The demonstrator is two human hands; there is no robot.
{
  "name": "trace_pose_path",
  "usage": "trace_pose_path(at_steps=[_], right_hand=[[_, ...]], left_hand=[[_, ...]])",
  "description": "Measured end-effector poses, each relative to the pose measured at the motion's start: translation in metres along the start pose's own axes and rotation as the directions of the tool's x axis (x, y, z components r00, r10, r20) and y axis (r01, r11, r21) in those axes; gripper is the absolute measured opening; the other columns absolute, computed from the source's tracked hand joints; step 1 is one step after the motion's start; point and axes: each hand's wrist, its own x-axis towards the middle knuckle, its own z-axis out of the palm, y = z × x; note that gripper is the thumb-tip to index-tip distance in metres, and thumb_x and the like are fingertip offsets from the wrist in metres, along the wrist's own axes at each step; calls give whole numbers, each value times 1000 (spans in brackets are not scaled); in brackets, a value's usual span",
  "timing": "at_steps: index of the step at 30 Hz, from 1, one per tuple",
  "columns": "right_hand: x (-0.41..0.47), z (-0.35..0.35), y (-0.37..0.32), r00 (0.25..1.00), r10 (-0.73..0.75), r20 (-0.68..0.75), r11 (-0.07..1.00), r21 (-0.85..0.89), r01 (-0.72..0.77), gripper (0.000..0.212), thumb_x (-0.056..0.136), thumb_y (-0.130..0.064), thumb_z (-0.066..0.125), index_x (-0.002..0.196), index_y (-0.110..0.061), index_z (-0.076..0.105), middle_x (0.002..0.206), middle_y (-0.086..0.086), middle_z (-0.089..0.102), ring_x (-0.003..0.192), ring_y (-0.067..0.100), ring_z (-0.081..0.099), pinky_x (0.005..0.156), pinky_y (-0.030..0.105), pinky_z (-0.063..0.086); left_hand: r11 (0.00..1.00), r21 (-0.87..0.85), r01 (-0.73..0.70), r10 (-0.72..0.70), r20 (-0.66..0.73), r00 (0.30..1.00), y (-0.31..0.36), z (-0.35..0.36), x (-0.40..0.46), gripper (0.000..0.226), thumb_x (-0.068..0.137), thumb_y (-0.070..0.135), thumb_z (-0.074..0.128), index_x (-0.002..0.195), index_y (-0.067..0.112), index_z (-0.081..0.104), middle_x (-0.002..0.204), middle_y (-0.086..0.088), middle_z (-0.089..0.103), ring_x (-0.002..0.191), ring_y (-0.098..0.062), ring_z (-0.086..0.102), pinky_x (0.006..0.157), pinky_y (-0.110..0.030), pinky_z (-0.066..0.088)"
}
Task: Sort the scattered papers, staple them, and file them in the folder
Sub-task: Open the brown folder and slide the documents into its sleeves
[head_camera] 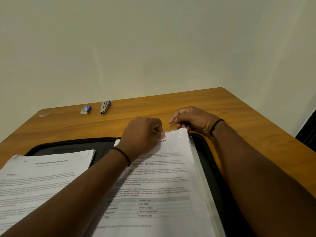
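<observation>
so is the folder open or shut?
Open: the black folder lies spread flat on the table, zipper edge exposed, papers resting on its inside.

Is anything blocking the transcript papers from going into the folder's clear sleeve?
Nothing visible does. Both hands, left and right, pinch the clear sleeve at the top edge of the transcript papers, on the open folder. The financial statement stack lies off to the left.

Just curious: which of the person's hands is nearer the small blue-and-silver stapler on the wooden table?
Left. The left hand lies below-right of the blue-and-silver stapler; the right hand sits farther right, beyond the left.
</observation>
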Motion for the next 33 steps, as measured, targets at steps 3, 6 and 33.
trace_pose_path(at_steps=[3,6,33], right_hand=[[0,3,-1,999,-6,-37,1000,2,6,22,96,-10,53,101,-6,74,74,5,61,58,8,50,53,17,45],[1,3,-1,999,-7,-45,1000,9,7,21,96,-9,54,101,-6,74,74,6,62,59,9,51,55,18,47],[-1,18,10,985,-8,-170,1000,-16,5,20,95,-5,53,98,-3,73,67,5,61,51,9,50,50,18,47]], left_hand=[[999,39,-2,2,3,1000,1,2,-2,12,84,26,77,79,16,71,72,12,61,68,-12,55,54,-23,32],[1000,29,-12,11,18,1000,1,3,-1,11,85,20,75,78,15,69,70,4,67,66,-19,60,56,-31,44],[985,-69,160,-145,182,973,-9,16,-2,38,84,54,69,103,23,58,80,7,54,69,-10,51,56,-30,37]])
